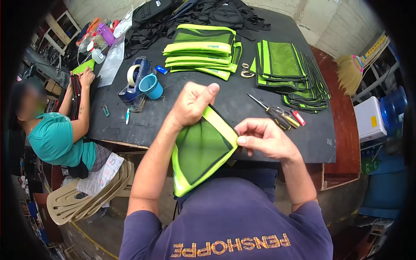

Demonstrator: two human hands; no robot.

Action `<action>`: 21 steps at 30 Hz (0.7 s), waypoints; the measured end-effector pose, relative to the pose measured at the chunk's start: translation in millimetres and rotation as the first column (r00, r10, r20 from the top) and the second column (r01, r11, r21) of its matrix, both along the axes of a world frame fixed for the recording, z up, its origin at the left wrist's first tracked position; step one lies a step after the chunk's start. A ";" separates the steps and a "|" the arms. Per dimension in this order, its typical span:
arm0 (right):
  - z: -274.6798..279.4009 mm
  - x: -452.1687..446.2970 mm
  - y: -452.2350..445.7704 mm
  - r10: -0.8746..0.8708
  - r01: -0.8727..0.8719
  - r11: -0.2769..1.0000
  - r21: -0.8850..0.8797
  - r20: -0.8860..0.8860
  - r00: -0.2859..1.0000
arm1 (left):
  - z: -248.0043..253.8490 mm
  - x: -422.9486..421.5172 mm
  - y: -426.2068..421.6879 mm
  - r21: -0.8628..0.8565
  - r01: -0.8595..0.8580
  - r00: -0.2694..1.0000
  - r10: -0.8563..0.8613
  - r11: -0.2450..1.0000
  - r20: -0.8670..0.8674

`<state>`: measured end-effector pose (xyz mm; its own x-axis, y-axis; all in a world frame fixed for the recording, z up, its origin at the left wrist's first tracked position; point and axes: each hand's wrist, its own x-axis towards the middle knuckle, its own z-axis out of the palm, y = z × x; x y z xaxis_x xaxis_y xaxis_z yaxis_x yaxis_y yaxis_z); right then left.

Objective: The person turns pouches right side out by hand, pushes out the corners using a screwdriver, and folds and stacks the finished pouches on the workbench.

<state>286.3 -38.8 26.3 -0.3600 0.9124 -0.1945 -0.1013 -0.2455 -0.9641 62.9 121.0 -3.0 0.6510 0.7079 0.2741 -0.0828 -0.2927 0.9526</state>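
Observation:
A lime-green mesh pouch [197,151] with black edging hangs between my hands, close to my body and over the table's near edge. My left hand [195,104] is closed around its upper left corner, thumb raised. At the right corner my right hand [264,138] pinches the green border between thumb and fingers. Beyond my left hand lies a stack of similar green pouches [199,48] with printed lettering. Farther right is a second pile of green mesh pouches [284,65] with black trim.
Scissors [281,119] and a screwdriver [258,102] lie right of my hands. A blue cup [151,86] stands beside a tape dispenser [132,82]. Black bags [225,15] cover the table's far side. At left, a person [65,134] in a teal shirt handles material.

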 end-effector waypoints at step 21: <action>-12.3 -61.7 4.0 -0.189 0.121 0.978 -0.172 -0.468 0.863 | 57.7 -32.1 -66.2 0.916 -0.369 0.751 0.631 0.158 0.194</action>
<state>224.6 -34.8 14.0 -0.2956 0.9423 -0.1571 -0.5896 -0.3094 -0.7461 30.8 54.8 54.8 0.3777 0.3146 0.8709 0.5674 -0.8219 0.0509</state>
